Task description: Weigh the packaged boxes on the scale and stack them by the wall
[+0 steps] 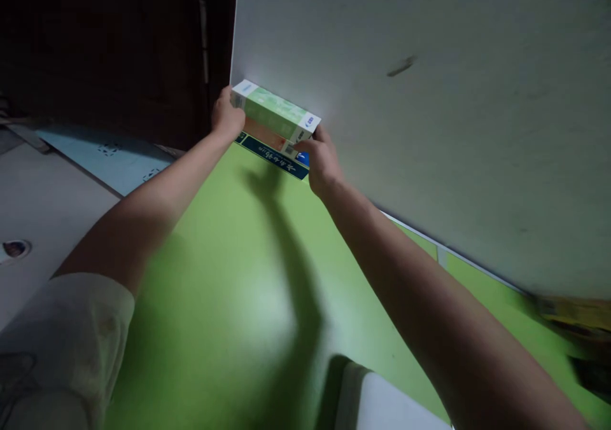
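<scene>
Boxes stacked at far end of green table, clamped endwise between fingers of left hand and right hand, against white wall beyond fingertips; uneven squeeze could probably make blue bottom box slide out under fingers.

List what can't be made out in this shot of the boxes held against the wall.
- Head view: print on the green box and blue box is too small to read.
- Orange box: mostly covered by the green one.
- Left hand and right hand: fingertips hidden behind the stack.
- Dark clutter at the right edge: blurred, cut off.
</scene>
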The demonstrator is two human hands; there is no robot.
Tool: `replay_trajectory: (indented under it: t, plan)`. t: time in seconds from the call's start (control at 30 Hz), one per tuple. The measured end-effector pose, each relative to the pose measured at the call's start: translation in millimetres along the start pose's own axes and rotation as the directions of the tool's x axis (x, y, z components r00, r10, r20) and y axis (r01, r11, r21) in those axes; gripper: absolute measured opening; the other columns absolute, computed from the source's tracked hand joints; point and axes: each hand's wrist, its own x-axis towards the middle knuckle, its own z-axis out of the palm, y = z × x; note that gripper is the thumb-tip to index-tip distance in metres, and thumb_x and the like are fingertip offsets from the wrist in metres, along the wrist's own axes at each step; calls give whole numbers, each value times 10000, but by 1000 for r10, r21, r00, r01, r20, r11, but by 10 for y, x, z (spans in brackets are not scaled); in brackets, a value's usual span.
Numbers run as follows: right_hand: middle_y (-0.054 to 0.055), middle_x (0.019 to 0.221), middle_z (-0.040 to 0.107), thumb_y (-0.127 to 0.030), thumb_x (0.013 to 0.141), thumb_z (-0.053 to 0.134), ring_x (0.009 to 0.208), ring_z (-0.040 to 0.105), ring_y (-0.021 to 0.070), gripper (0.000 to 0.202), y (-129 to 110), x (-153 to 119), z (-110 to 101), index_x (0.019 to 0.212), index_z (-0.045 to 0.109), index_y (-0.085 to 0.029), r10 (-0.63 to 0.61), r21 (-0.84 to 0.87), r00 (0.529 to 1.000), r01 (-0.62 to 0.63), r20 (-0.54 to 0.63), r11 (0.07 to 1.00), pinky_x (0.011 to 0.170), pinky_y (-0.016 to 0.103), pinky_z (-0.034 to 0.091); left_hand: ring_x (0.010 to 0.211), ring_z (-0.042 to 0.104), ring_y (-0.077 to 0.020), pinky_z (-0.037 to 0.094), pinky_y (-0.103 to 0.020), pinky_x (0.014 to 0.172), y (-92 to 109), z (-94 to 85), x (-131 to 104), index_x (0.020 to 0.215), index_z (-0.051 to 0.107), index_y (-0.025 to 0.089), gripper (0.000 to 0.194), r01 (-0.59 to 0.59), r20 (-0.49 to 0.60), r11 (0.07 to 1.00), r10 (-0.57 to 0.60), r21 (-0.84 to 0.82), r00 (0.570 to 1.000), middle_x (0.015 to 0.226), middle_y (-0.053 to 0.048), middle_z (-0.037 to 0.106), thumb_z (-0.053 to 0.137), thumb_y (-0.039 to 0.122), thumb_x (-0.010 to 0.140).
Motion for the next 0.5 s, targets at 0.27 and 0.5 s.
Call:
replay_trajectory:
  t: [0.27,0.5]
  plan:
    - [21,1410,567,-147,730,427,1325,515,263,636,-573,-1390,-960,1356,484,-252,27,-17,999,-28,-43,999,1084,501,452,1420,403,-271,309,-477,1199,1019,-208,-1759,1422,439,218,835,113,354,991,-129,66,926,1433,-50,533,439,-97,648]
    - [-51,1625,267,-291,861,519,1501,249,287,718,-730,-3919,-1772,1528,273,-392,313,-49,941,-321,-126,946,1201,556,314,1505,180,-295,294,-541,1205,1667,-721,-3801,1552,17,447,923,101,752,973,-224,207,619,1645,98,126,455,98,819]
